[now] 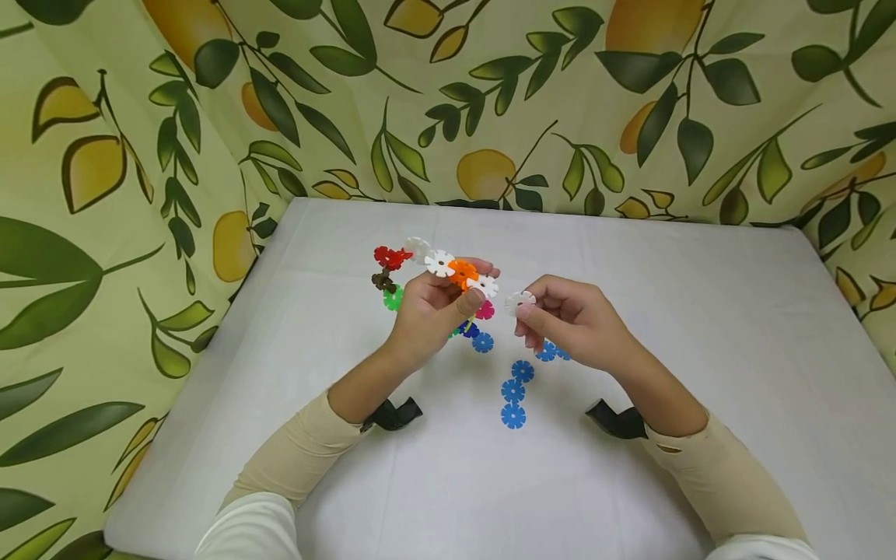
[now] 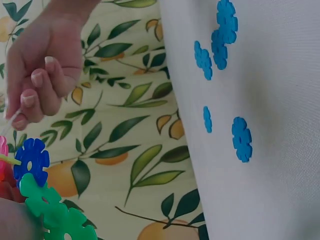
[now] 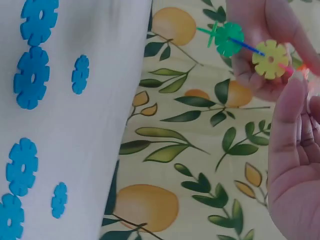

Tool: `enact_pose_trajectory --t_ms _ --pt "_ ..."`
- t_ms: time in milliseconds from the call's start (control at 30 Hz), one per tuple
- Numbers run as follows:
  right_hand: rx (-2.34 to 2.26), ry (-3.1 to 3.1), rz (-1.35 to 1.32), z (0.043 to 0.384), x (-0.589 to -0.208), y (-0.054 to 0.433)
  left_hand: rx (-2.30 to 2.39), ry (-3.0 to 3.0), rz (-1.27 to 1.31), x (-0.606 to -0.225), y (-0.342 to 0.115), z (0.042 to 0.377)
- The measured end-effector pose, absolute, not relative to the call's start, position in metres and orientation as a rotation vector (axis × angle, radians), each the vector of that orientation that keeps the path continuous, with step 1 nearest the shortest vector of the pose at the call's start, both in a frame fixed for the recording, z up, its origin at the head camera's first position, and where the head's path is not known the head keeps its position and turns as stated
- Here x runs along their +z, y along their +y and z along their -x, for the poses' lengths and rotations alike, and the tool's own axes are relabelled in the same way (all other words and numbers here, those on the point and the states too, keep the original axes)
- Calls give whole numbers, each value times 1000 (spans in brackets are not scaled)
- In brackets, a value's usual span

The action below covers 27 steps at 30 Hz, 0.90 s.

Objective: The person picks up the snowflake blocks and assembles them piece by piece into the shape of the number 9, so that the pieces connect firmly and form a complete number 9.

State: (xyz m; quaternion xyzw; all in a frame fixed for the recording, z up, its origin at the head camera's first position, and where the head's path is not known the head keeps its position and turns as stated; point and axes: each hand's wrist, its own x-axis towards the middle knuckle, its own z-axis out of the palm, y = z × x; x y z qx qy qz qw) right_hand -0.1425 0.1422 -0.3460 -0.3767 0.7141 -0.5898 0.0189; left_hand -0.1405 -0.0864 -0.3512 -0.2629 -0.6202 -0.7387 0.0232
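Note:
My left hand [image 1: 428, 317] grips a chain of interlocking plastic snowflake discs, with an orange disc [image 1: 460, 272] and a white disc [image 1: 484, 287] near its fingers. The chain curves round past a red disc [image 1: 387, 257], a brown disc [image 1: 383, 281] and a light green disc [image 1: 393, 298]. A yellow disc [image 3: 270, 60], a dark blue disc [image 2: 31, 159] and a green disc [image 2: 65, 220] also belong to it. Just to the right, my right hand [image 1: 579, 323] pinches a single white disc [image 1: 516, 302] between thumb and fingers, apart from the chain.
Several light blue discs [image 1: 513, 415] lie on the white-covered table [image 1: 448, 490], some in front of the hands and some partly behind the right hand. Black straps [image 1: 395, 415] stick out by both wrists. A fruit-patterned cloth [image 1: 560, 117] hangs behind the table.

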Motion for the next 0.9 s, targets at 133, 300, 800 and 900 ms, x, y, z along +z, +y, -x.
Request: enact_pose_trajectory --t_ms 133,300,800,900 --pt "-1798 2302 1221 134 -342 138 -2276 -1931 841 -353 -85 140" --pt "-1689 2467 1242 127 -340 135 -2236 -1962 876 -355 -83 139" --pt "-1582 2624 1277 118 -340 130 -2268 -2035 808 -357 -77 134" --pt "-1570 2625 1260 119 -340 131 -2290 -2055 786 -358 -77 134"
